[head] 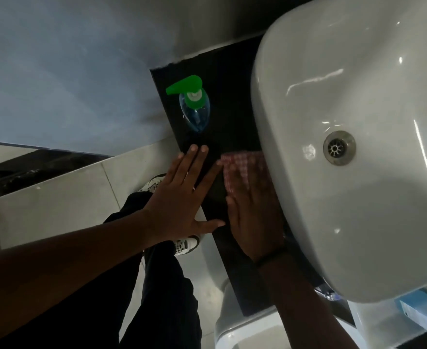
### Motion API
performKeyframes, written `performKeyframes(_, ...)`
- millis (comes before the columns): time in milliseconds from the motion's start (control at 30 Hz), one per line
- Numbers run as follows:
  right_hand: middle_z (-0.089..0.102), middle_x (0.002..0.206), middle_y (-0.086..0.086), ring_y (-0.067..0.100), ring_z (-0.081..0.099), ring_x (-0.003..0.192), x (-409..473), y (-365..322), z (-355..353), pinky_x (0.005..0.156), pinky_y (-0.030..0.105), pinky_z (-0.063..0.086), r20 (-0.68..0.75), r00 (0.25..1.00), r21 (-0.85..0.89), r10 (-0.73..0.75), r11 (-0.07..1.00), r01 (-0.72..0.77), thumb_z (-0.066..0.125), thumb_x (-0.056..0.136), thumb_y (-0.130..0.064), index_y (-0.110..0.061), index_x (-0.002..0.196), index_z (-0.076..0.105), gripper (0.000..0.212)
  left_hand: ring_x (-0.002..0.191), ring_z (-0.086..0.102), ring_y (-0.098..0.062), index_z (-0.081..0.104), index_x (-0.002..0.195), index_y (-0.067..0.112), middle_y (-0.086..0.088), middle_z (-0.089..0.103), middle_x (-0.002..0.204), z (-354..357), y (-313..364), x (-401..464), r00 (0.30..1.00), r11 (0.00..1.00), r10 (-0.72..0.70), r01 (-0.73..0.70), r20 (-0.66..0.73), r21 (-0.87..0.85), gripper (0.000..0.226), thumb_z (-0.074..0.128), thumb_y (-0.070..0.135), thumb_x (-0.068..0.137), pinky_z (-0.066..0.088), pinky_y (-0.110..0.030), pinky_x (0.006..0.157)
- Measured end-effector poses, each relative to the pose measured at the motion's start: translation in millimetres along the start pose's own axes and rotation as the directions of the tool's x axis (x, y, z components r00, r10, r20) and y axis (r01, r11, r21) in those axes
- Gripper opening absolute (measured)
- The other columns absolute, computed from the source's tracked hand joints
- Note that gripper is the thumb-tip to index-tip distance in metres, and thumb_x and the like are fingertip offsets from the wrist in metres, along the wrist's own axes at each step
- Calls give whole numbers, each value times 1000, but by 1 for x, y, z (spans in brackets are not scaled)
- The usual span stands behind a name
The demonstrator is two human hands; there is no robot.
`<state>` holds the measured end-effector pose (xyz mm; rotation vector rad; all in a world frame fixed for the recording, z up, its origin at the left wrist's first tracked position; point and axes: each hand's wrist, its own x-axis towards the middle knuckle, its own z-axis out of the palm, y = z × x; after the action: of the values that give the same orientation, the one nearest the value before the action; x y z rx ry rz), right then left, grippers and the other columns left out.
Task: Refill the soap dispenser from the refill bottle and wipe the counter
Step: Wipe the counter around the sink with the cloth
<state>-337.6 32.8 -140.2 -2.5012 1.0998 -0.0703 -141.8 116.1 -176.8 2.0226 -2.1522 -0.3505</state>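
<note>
The white basin (pixel 346 137) filled the right side of my view, its metal drain (pixel 339 147) showing low in the bowl. It sat on the black desk (pixel 232 102), a dark strip running from the far wall down toward me, with the basin's rim overhanging its right edge.

My left hand (pixel 182 195) lay flat and wide open, fingers straight and spread, thumb stuck out to the right. The fingertips reached onto the desk just short of the dispenser, while the palm hung over the desk's left edge; it held nothing. Whether the palm actually pressed down, I could not tell.

My right hand (pixel 252 217) was flat too, fingers straight and together, pressing on the red-and-white checked cloth (pixel 245 170). The cloth was spread on the desk, tucked right against the basin's side, with its far end sticking out past my fingertips. A dark band (pixel 270 256) circled that wrist.

The soap dispenser (pixel 194 107) stood on the desk beyond my left fingertips, apart from both hands: clear bottle, blue liquid in its lower part, green pump head with the spout pointing left.

Below the desk's edge, my dark trousers (pixel 167 285) and white patterned shoes (pixel 186 244) showed over the pale tiled floor (pixel 56 197).
</note>
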Motion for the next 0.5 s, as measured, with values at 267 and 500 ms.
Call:
performKeyframes(267,13,175,14,30,12,163,-12,3,11,131,28,2,-61,995,11,84,996,-83,39,112,-36,-33,167,6,64,167,3,-46,16,174,25,-24,9,179,3,-15,6,993,993,116,-116,-14,0,118,43,97,85,0,-62,134)
performKeyframes(500,14,176,10,27,11,164,-8,-3,9,133,34,8,-65,993,-37,95,995,-97,40,111,-28,-26,167,12,63,168,5,-42,19,173,13,-24,13,179,0,-21,5,994,994,109,-109,-15,4,128,41,101,82,-1,-56,135)
